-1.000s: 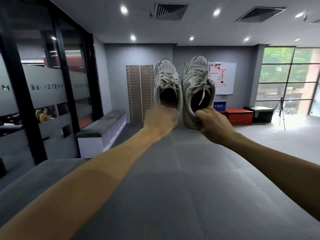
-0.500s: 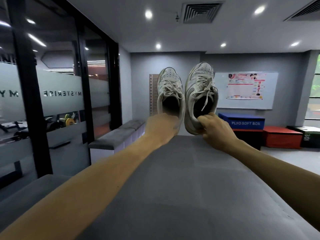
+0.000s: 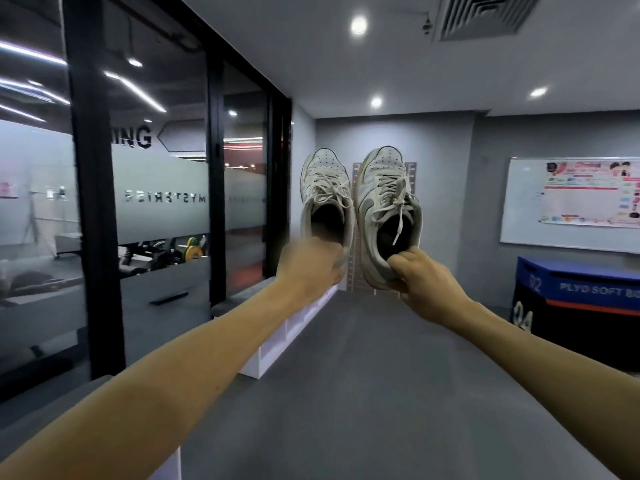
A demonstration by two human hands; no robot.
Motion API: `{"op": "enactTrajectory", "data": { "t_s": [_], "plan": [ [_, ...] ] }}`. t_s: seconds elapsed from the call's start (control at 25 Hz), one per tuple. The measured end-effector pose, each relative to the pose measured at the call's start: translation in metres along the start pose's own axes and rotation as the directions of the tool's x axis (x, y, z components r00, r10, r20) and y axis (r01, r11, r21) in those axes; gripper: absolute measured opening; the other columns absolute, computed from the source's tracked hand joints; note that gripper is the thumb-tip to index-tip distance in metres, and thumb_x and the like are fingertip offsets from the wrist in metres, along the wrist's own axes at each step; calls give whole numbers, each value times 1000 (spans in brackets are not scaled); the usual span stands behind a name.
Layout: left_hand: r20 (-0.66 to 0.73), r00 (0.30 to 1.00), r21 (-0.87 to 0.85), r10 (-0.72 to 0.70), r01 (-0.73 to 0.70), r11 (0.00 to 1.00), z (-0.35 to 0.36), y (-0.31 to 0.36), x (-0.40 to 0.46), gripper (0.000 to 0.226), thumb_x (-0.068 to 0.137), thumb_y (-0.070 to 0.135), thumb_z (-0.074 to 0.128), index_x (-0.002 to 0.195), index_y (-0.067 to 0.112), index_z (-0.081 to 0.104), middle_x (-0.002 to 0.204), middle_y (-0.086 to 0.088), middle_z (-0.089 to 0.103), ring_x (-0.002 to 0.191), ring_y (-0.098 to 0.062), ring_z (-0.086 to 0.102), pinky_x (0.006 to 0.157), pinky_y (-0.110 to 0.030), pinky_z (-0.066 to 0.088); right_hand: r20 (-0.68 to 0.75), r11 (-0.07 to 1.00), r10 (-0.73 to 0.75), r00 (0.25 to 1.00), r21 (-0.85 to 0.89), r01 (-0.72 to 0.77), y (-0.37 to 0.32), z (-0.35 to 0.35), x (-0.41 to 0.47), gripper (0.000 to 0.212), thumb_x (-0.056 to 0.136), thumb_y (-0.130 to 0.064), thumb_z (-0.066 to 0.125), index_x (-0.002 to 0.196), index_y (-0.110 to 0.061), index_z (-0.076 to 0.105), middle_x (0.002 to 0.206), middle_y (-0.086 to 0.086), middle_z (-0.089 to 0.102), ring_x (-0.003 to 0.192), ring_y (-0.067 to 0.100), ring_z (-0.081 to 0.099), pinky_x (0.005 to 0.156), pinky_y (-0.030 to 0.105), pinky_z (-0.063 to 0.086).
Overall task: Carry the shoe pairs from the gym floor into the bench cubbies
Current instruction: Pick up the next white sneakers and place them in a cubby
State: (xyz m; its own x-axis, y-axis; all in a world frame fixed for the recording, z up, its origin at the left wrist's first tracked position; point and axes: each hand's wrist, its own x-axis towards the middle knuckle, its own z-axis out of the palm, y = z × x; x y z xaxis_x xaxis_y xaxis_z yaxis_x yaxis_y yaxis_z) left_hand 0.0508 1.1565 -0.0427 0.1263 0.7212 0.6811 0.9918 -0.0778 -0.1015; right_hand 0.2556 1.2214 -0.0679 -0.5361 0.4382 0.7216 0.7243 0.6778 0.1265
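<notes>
We see two bare forearms, no sleeves anywhere from frame edge to wrist. No watch, band, ring or glove visible on either. Left hand (image 3: 310, 265) is motion-blurred, so we can't make out fingers or knuckles; its outline reads as a rounded, closed shape. Right hand (image 3: 420, 282) is sharper: knuckles and folded fingers (image 3: 403, 263) show clearly, nails not readable. Behind each hand the forearm widens steadily toward the camera. Both arms look smooth, no marks or tattoos we can see.
</notes>
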Motion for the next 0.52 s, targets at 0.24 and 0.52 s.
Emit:
{"op": "enactTrajectory", "data": {
  "t_s": [0.24, 0.52],
  "plan": [
    [1, 987, 175, -158, 156, 972, 71, -95, 63, 20, 87, 38, 59, 92, 19, 61, 95, -8, 65, 93, -31, 62, 66, -33, 37, -33, 976, -150, 988, 155, 154, 18, 133, 126, 15, 79, -3, 61, 78, -10, 49, 83, 7, 57, 87, 28, 49, 52, 36, 38],
    [-24, 872, 393, -489, 458, 798, 117, -188, 76, 21, 85, 38, 61, 84, 18, 59, 89, -9, 64, 88, -32, 61, 63, -31, 34, -146, 786, -424, 894, 431, 443, -6, 265, 253, 30, 78, -7, 63, 71, -18, 37, 81, 7, 56, 87, 30, 48, 55, 41, 44]
  ]
}}
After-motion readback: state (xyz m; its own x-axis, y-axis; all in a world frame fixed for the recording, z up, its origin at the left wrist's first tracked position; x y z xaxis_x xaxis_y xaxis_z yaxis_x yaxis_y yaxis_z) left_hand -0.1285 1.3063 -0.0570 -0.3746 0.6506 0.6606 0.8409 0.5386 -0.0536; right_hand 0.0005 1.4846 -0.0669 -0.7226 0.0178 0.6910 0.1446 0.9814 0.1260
